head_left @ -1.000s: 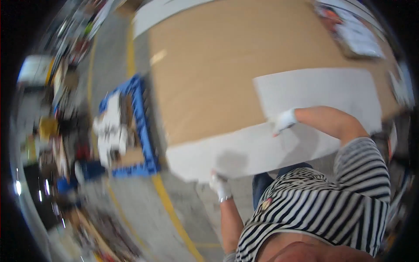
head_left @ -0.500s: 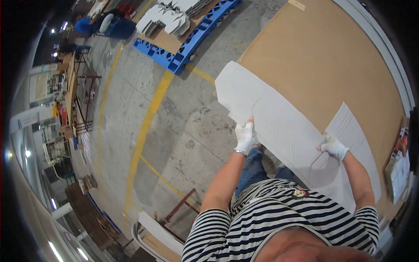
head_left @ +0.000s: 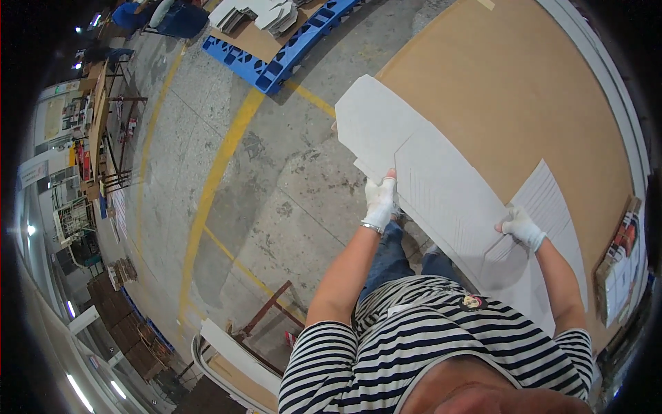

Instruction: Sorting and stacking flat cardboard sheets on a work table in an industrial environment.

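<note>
A long white sheet of cardboard (head_left: 448,186), with a pointed far end and rows of fine creases, lies slanting over the near edge of a brown board. My left hand (head_left: 379,201), in a white glove with bare fingertips, grips the sheet's left edge; the thumb is on top and the other fingers are hidden beneath. Near the notch beside a creased flap (head_left: 548,196), my right hand (head_left: 523,226) in a like glove holds the sheet, fingers bent. Which of its fingers go under the sheet I cannot tell.
The brown board (head_left: 510,90) covers the work surface, bordered by a pale rail (head_left: 607,83) at the right. A blue pallet (head_left: 269,79) carries stacked white cut pieces (head_left: 258,17) at the far left. Yellow lines (head_left: 221,165) cross the concrete floor. A reddish metal frame (head_left: 269,307) stands lower left.
The view has shifted slightly, so the floor and pallet sit further up and left. Both hands keep their places on the white sheet, which looks nearly unmoved on the board.
</note>
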`<action>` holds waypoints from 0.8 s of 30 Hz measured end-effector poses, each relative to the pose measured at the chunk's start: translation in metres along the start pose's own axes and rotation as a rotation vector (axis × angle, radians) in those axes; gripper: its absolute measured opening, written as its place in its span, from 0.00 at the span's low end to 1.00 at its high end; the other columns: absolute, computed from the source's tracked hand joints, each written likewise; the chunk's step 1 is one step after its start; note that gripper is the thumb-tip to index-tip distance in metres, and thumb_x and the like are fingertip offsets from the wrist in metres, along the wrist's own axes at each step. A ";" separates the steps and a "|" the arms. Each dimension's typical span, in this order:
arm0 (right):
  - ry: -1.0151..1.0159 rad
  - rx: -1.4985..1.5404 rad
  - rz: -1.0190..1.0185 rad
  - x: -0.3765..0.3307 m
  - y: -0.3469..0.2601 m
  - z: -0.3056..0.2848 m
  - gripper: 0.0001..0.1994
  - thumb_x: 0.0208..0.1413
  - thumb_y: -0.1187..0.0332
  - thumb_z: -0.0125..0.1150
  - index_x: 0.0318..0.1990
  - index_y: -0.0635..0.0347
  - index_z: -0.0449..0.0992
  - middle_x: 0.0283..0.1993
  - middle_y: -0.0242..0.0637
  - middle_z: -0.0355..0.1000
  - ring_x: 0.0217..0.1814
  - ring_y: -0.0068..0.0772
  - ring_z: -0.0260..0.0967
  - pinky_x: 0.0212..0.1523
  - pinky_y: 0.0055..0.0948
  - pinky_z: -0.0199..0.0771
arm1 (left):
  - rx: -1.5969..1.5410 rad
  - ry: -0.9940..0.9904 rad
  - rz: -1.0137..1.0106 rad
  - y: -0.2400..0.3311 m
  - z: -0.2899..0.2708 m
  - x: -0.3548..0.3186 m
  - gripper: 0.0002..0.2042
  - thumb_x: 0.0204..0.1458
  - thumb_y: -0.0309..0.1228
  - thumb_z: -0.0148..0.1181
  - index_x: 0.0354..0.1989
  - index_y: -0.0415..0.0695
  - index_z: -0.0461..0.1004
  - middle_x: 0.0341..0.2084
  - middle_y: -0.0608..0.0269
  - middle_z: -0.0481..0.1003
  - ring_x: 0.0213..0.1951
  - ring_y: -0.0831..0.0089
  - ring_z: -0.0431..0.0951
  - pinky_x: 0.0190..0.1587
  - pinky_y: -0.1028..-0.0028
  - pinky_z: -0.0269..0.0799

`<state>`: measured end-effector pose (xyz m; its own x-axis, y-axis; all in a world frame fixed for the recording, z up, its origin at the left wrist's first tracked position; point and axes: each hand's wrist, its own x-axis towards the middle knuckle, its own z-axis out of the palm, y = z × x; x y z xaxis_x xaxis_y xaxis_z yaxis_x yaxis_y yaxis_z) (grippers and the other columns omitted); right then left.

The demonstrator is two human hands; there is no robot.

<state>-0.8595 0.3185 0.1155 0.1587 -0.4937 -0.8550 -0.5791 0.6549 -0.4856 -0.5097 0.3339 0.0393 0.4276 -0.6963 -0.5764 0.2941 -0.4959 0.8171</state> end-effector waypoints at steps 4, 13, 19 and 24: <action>-0.030 0.010 0.024 -0.004 -0.003 0.000 0.17 0.41 0.73 0.68 0.41 0.68 0.75 0.32 0.33 0.74 0.33 0.24 0.70 0.37 0.24 0.70 | -0.064 -0.050 -0.015 0.002 0.003 -0.005 0.22 0.49 0.35 0.63 0.49 0.38 0.66 0.32 0.65 0.73 0.27 0.78 0.69 0.29 0.76 0.66; -0.058 0.106 -0.007 0.009 0.015 -0.005 0.18 0.40 0.70 0.68 0.41 0.66 0.76 0.28 0.29 0.72 0.28 0.18 0.65 0.29 0.19 0.65 | 0.008 -0.063 -0.050 0.019 0.005 -0.017 0.15 0.50 0.36 0.62 0.40 0.40 0.70 0.21 0.70 0.69 0.20 0.81 0.65 0.20 0.77 0.61; -0.034 0.033 -0.029 0.013 0.020 -0.004 0.20 0.40 0.70 0.67 0.43 0.68 0.74 0.29 0.30 0.73 0.28 0.19 0.66 0.30 0.20 0.66 | 0.020 -0.099 -0.050 0.011 0.004 -0.013 0.20 0.54 0.33 0.58 0.52 0.36 0.66 0.46 0.63 0.71 0.46 0.73 0.70 0.50 0.74 0.66; -0.022 0.143 -0.083 0.004 0.022 0.000 0.22 0.42 0.70 0.67 0.46 0.68 0.72 0.32 0.32 0.73 0.32 0.20 0.68 0.35 0.22 0.69 | -0.102 -0.053 -0.167 0.000 0.017 -0.043 0.21 0.54 0.36 0.59 0.53 0.37 0.65 0.45 0.63 0.71 0.47 0.74 0.69 0.51 0.73 0.65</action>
<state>-0.8717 0.3309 0.1014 0.2201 -0.5377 -0.8139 -0.4439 0.6878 -0.5744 -0.5424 0.3551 0.0637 0.3205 -0.6367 -0.7013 0.4435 -0.5533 0.7050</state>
